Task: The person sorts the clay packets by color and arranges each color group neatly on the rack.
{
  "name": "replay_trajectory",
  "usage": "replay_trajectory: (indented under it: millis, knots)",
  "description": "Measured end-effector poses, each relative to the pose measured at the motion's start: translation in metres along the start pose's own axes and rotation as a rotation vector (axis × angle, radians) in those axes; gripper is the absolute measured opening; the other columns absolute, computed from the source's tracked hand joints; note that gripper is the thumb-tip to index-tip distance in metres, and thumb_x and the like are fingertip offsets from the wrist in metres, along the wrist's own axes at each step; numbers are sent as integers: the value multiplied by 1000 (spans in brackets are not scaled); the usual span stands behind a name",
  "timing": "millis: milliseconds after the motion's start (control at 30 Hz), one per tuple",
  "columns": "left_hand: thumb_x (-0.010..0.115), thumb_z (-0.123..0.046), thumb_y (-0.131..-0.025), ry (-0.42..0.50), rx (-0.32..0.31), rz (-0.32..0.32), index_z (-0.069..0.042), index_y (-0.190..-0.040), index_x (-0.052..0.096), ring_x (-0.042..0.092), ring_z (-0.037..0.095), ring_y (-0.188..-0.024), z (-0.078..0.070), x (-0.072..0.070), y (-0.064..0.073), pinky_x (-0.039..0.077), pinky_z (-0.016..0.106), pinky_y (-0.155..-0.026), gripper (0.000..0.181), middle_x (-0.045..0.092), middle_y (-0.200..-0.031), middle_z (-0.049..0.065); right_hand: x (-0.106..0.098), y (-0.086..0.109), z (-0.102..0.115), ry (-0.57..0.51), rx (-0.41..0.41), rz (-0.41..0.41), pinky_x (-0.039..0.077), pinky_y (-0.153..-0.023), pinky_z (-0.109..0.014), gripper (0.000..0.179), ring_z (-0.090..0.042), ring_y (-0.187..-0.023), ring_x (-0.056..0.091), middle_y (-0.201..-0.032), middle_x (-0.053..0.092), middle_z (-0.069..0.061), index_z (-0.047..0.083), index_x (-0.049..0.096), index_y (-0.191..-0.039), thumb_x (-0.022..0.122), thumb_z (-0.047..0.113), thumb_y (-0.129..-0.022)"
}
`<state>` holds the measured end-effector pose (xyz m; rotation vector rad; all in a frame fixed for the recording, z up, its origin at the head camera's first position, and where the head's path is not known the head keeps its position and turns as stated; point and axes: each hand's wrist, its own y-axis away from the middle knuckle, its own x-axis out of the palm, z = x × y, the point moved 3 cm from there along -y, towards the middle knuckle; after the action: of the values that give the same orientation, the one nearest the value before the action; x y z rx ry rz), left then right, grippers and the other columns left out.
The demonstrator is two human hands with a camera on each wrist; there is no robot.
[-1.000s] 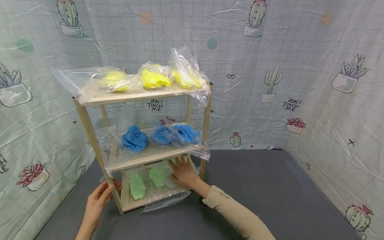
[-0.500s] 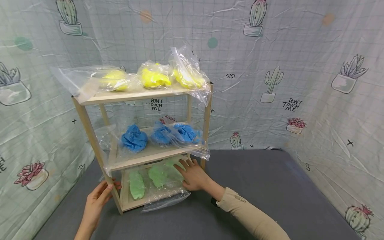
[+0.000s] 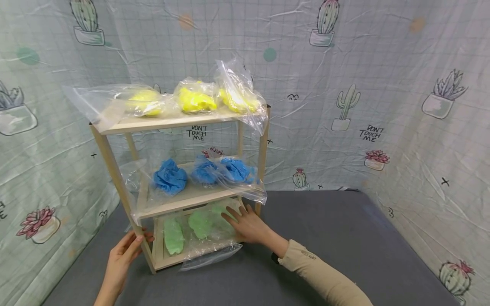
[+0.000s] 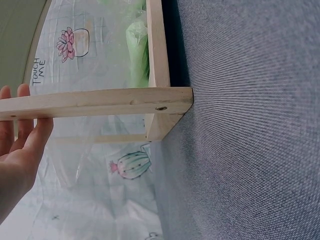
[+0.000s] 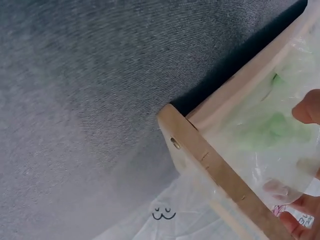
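A wooden three-tier shelf rack (image 3: 172,207) stands on grey cloth. My left hand (image 3: 122,259) grips its front left post (image 3: 121,193); in the left wrist view the fingers of that hand (image 4: 25,150) wrap the post. On the lowest tier lie pale green lumps in clear plastic bags: a long one (image 3: 173,238), a rounder one (image 3: 200,223) and a third (image 3: 219,207), partly hidden by my right hand (image 3: 250,225). That hand's fingers are spread at the third bag. In the right wrist view, its thumb (image 5: 309,107) is over the clear bag (image 5: 250,135).
Bagged yellow lumps (image 3: 196,101) sit on the top tier, with bag ends overhanging it. The middle tier bears bagged crumpled blue pieces (image 3: 170,177). A loose bag edge (image 3: 212,258) hangs over the bottom rail. Behind is a cactus-print curtain (image 3: 298,85).
My right hand has drawn back to the right from the bottom tier, showing part of the third green lump. My left hand keeps its hold on the post.
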<state>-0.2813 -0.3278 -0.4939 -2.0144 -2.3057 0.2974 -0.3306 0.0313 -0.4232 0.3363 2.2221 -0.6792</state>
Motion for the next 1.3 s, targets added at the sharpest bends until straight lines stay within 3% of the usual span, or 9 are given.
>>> replay_trajectory:
  millis: [200,433,633,800,1000,1300]
  knots:
    - [44,-34,-93,3,-1,6,-10,-133,40,62,7,-98,0,-1,1,46,14,-78,47,62,-113,-3,3,-8,3,96,46,-147,40,-67,-33,59,-19,-85,57,-120,54,-2,20,48,-127,60,49,-78]
    - [45,-36,-93,-8,-13,-10,-10,-132,41,62,8,-98,0,-1,1,46,14,-77,47,62,-114,0,8,-18,6,121,140,-195,45,-73,-37,49,-20,-90,59,-115,59,-2,21,55,-121,57,49,-81]
    - [45,-33,-93,7,-8,-5,-8,-133,39,62,8,-98,-1,-1,2,47,14,-77,48,62,-113,-1,16,-25,10,140,164,-207,48,-78,-41,47,-21,-95,59,-110,61,-1,22,57,-118,57,50,-81]
    - [45,-34,-93,5,-14,-5,-9,-134,39,62,7,-98,-2,0,2,46,13,-78,48,62,-113,-3,20,-29,14,110,169,-138,47,-83,-42,45,-21,-101,57,-114,59,0,23,53,-122,49,50,-86]
    - [44,-36,-93,-7,-14,-13,-9,-134,39,61,7,-99,-3,0,1,46,12,-78,49,61,-115,-2,23,-29,21,-28,172,39,42,-85,-42,46,-22,-107,53,-121,54,3,23,43,-132,35,46,-94]
    - [44,-33,-94,-4,17,9,-5,-133,38,62,7,-98,-3,-1,1,46,13,-79,48,62,-114,-3,23,-24,18,-157,167,159,38,-93,-47,48,-24,-116,47,-130,46,0,23,33,-138,29,45,-96]
